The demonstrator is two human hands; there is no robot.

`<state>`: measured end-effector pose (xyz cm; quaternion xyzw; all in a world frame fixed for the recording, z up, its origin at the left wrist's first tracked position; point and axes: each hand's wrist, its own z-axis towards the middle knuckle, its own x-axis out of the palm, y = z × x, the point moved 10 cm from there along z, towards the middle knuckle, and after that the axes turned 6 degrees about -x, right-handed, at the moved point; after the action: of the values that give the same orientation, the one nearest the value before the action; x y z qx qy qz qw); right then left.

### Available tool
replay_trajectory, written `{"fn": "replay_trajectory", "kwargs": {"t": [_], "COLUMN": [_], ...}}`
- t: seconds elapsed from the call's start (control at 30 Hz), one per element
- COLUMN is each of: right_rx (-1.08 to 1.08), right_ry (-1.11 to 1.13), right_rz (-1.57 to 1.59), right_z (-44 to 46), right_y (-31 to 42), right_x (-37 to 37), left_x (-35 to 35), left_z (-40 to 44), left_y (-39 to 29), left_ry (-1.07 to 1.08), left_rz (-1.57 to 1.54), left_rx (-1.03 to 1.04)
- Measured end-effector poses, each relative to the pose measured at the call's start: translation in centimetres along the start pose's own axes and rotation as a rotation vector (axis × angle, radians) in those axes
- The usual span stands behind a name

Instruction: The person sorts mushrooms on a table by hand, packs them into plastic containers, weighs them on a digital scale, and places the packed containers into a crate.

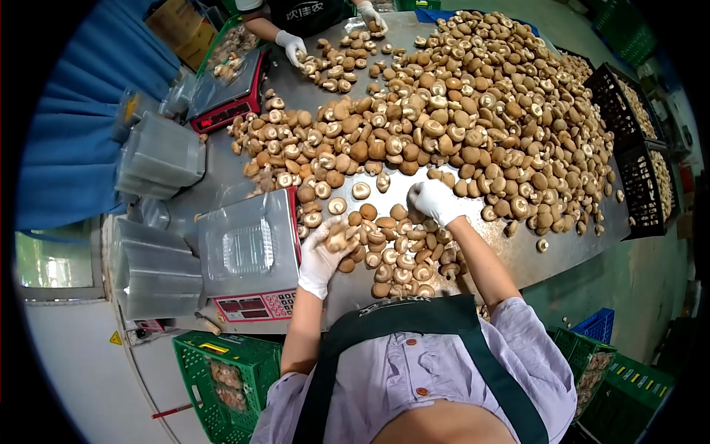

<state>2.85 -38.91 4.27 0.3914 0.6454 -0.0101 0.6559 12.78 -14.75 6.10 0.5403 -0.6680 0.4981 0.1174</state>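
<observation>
My left hand [323, 257], in a white glove, is closed around a few shiitake mushrooms [339, 237] just right of the near scale. My right hand [435, 202], also gloved, has its fingers curled down at the lower edge of the big shiitake pile [473, 103]. Whatever its fingers may hold is hidden. Between my hands and my apron [403, 325] lies a smaller group of shiitake mushrooms [403, 255], some caps up, others stems up. An open clear plastic tray [248, 249] rests on the near scale [255, 305] to my left.
Stacked clear trays [159, 155] stand left of the metal table [532, 263]. Across it, a co-worker's gloved hands [291, 46] handle mushrooms near a second red scale [222, 115]. Black crates [629, 166] stand at the right; a green crate [222, 374] is below left.
</observation>
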Motion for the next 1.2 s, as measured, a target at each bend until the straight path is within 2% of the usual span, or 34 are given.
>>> {"fn": "replay_trajectory", "kwargs": {"t": [0.03,0.07,0.1,0.17,0.23,0.3,0.33,0.37,0.43,0.47,0.57,0.6,0.67,0.77,0.83,0.9,0.93,1.0,1.13,1.17,1.2], "right_rx": [0.023,-0.112,-0.204,-0.227,-0.189,-0.144,-0.142,-0.147,-0.229,-0.180,-0.043,-0.049,-0.099,-0.208,-0.194,-0.102,-0.070,-0.100,-0.189,-0.212,-0.189], "right_ry": [-0.149,-0.329,-0.418,-0.453,-0.417,-0.373,-0.396,-0.395,-0.335,-0.382,-0.340,-0.334,-0.349,-0.388,-0.401,-0.425,-0.373,-0.343,-0.183,-0.150,-0.090], "right_rz": [-0.071,-0.115,-0.229,-0.393,-0.521,-0.590,-0.556,-0.558,-0.437,-0.298,-0.201,-0.206,-0.191,-0.378,-0.490,-0.541,-0.471,-0.438,-0.331,-0.303,-0.284], "right_z": [0.2,0.4,1.1,3.1,4.5,6.7,7.4,7.3,6.9,5.8,3.6,2.8,1.7,3.6,4.4,5.5,5.9,6.1,6.7,6.7,6.6], "right_y": [-0.2,0.6,1.3,1.8,2.4,2.2,2.0,2.1,2.4,2.3,0.3,0.6,1.5,1.5,1.6,1.5,1.3,1.8,1.9,1.8,1.3], "right_x": [-1.3,-2.3,-2.5,-1.7,-1.3,-0.6,-0.4,-0.7,-1.3,-3.0,-4.7,-4.9,-5.3,-2.1,0.1,1.6,1.6,0.9,-0.2,-0.3,0.0], "left_x": [-1.4,-2.7,-3.2,-4.5,-4.4,-1.2,0.1,1.3,2.8,3.2,4.0,3.9,3.2,3.6,3.6,3.6,3.1,1.2,0.1,0.3,-0.2], "left_z": [-0.4,-0.4,-0.4,-0.5,-0.3,-0.9,-1.2,-1.1,-1.5,-1.6,-2.4,-2.5,-2.7,-2.3,-2.5,-2.4,-2.1,-1.1,-2.2,-2.1,-1.8], "left_y": [0.6,1.4,2.6,4.7,6.1,6.3,6.7,7.1,7.7,8.6,10.7,10.9,12.2,12.1,12.1,11.4,11.6,10.8,7.9,6.7,5.3], "left_ry": [-0.047,-0.097,-0.092,-0.171,-0.157,-0.052,-0.087,0.016,0.029,0.113,0.224,0.223,0.148,0.141,0.165,0.155,0.153,0.069,-0.036,-0.017,-0.075], "left_rz": [-0.001,0.026,-0.035,-0.022,0.122,0.241,0.210,0.229,0.323,0.268,0.199,0.190,0.120,0.185,0.105,0.173,0.177,0.263,0.193,0.235,0.430], "left_rx": [-0.012,-0.022,-0.070,-0.161,-0.190,-0.189,-0.192,-0.195,-0.174,-0.209,-0.322,-0.318,-0.439,-0.429,-0.454,-0.390,-0.390,-0.246,-0.168,-0.073,0.075]}}
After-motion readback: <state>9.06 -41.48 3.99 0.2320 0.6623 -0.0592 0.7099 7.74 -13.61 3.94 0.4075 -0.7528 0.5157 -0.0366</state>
